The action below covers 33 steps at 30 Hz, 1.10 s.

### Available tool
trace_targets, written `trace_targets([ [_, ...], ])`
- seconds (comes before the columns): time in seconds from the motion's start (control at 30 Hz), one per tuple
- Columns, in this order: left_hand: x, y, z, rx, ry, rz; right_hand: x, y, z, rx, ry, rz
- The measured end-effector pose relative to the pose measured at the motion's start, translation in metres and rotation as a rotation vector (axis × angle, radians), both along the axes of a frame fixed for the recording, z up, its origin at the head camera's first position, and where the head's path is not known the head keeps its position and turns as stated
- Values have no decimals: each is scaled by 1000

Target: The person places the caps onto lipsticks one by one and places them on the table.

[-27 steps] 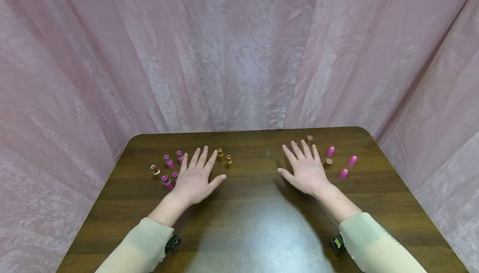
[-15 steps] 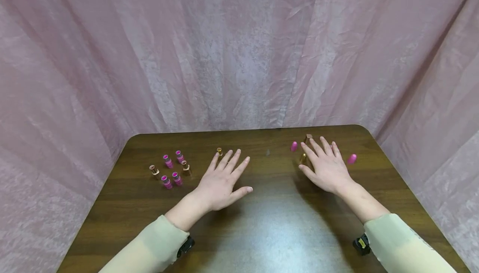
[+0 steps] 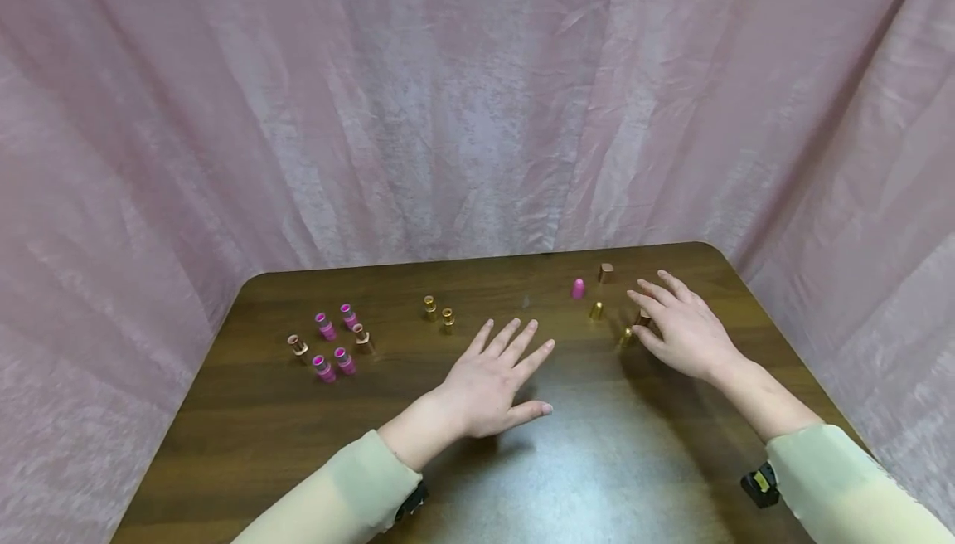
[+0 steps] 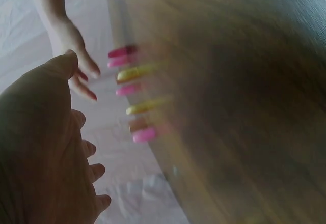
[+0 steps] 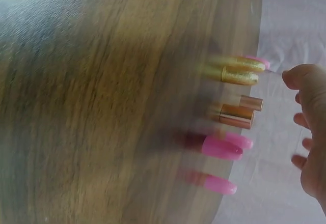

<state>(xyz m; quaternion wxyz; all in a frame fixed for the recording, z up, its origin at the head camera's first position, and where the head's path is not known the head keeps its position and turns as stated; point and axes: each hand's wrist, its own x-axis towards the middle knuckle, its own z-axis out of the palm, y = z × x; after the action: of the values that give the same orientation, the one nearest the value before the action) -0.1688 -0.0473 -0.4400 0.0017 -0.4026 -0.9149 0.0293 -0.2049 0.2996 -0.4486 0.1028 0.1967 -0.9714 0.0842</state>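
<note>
My left hand [image 3: 488,386] hovers over the middle of the table, fingers straight and spread, holding nothing. Over the right side, my right hand [image 3: 686,332] has its fingers loosely spread above a group of small upright lipstick caps. Beside its thumb stands a gold bullet-shaped cap [image 3: 627,337]; a rose-gold cap [image 3: 644,318] is partly covered by the fingers. Pink caps [image 5: 222,147] show in the right wrist view, most of them hidden by this hand in the head view. One pink cap [image 3: 578,289] and a squarish rose-gold cap [image 3: 606,272] stand farther back.
On the left stand several pink lipstick tubes [image 3: 324,370] with silver collars, plus two rose-gold tubes [image 3: 363,338]. Two gold tubes [image 3: 448,320] are nearer the middle. A pink curtain [image 3: 462,113] hangs behind the wooden table [image 3: 246,411].
Both hands have swept to the right. The left has left the tubes uncovered, and the right has uncovered gold caps and a pink one. The head view has shifted slightly.
</note>
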Motion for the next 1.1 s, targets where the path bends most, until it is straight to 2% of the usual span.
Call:
trace_targets([
  [0.17, 5, 22, -7, -32, -3, -51, 1, 0, -2, -6, 27, 58],
  [0.3, 8, 38, -13, -42, -9, -70, 2, -4, -7, 9, 15, 59],
  [0.5, 12, 55, -24, -53, -28, -81, 4, -12, -12, 36, -13, -6],
  [0.8, 11, 69, -39, -52, -34, -82, 1, -22, -19, -20, -131, -134],
  [1.1, 3, 73, -48, -44, -47, -69, -2, -23, -21, -42, -124, -153],
])
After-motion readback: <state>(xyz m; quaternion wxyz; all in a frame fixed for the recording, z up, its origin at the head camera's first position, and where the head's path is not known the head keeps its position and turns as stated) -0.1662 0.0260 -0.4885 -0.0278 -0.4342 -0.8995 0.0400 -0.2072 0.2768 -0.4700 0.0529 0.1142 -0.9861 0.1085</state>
